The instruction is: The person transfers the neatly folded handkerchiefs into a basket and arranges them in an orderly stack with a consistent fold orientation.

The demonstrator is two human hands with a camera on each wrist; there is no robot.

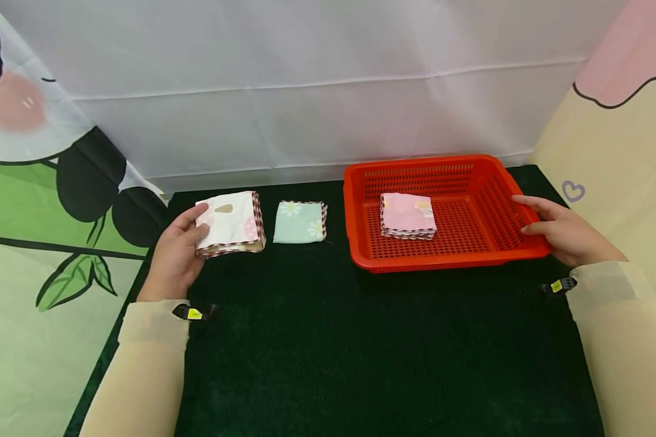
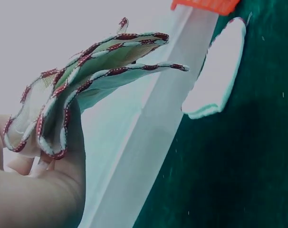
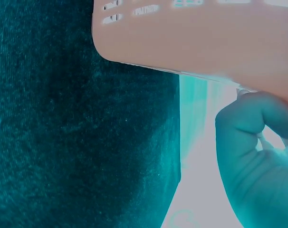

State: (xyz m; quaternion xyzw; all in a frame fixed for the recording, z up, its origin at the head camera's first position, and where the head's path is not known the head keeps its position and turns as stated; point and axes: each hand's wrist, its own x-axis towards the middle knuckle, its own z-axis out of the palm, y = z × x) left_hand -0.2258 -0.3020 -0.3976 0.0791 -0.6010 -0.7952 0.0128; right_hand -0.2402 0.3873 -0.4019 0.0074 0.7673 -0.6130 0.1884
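Observation:
My left hand [image 1: 176, 252] pinches a folded white cloth [image 1: 229, 221] with red-and-white checked edging, thumb on top. In the left wrist view the folds of this cloth [image 2: 101, 61] fan out above the fingers. Just right of it, a folded mint-green cloth [image 1: 299, 222] with white flowers lies on the dark table. My right hand [image 1: 565, 230] grips the right rim of a red plastic basket [image 1: 443, 262]; in the right wrist view the thumb bends against the rim. Inside the basket, toward its left side, sits a folded pink cloth [image 1: 407, 212] with checked edging.
The dark green table cover [image 1: 361, 352] runs toward me from a pale fabric backdrop [image 1: 306, 121]. Printed cloth hangings [image 1: 49, 291] with cartoon figures flank the table on the left and right.

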